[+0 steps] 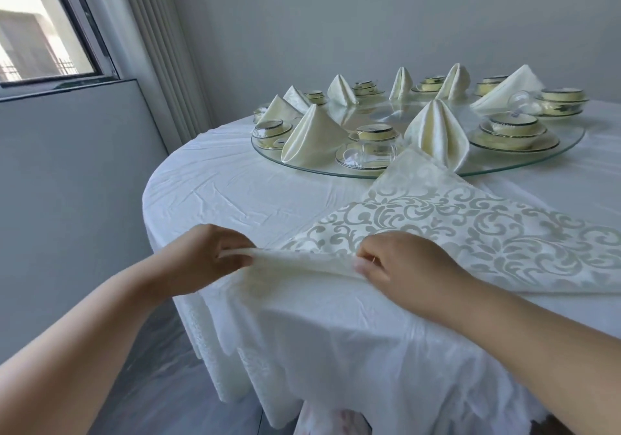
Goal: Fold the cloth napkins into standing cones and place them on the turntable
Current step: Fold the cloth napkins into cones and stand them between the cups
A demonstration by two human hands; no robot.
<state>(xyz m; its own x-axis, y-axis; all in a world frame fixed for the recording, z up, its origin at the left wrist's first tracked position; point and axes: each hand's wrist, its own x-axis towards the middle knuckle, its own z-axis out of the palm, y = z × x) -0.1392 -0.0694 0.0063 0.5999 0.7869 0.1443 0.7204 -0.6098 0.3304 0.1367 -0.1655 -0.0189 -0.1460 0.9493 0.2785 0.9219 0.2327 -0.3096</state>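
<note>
Left hand: the left hand (205, 260) pinches the near-left edge of the napkin (453, 233), fingers curled, thumb against the folded hem.
Right hand: the right hand (406, 266) grips the same hem a little to the right, fingers bent down over the cloth; both hands lift the edge just off the surface (235, 192).
Napkin: cream damask with a grey scroll pattern, spread flat on the white-clothed round surface, its far corner touching the rim of the turntable (302, 167).
Turntable: a round glass disc set on the middle of the surface, carrying crockery and folded napkins.
Finished cones: about 7 cream standing cones (437, 132) ring the turntable, 2 of them at the near edge; the count at the back is uncertain, since some overlap.
Crockery: pale yellow bowls on plates (512, 132) with dark rims sit between the cones; a clear glass cup (369, 154) stands near the front.
Surroundings: a window (40, 24) is at upper left, with a pleated curtain (158, 48) beside it and a grey wall behind.
</note>
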